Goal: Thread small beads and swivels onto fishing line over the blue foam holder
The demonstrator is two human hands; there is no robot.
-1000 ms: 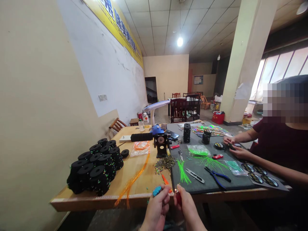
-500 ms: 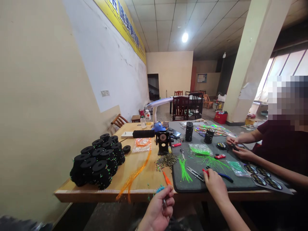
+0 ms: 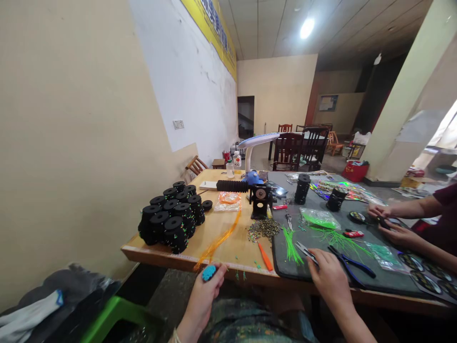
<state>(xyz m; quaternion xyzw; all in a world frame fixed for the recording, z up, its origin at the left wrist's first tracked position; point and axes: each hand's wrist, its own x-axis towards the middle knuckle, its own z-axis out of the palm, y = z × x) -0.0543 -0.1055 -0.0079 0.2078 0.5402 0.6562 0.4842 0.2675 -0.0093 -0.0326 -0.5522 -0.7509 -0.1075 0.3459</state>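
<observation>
My left hand is below the front edge of the wooden table and pinches a small blue round piece between thumb and fingers. My right hand lies palm down on the dark mat, its fingertips at the metal snips; what is under the fingers is hidden. Blue-handled pliers lie just to its right. Green strands and an orange-handled tool lie between my two hands.
A pile of black spools stands at the table's left, with orange strands, small beads and a black winder beyond. A co-worker's hands work at the right. A green stool with dark cloth is at lower left.
The view has swung left and down. My right hand went from beside my left hand out onto the mat, and the red thing it held is no longer seen. My left hand keeps the blue piece.
</observation>
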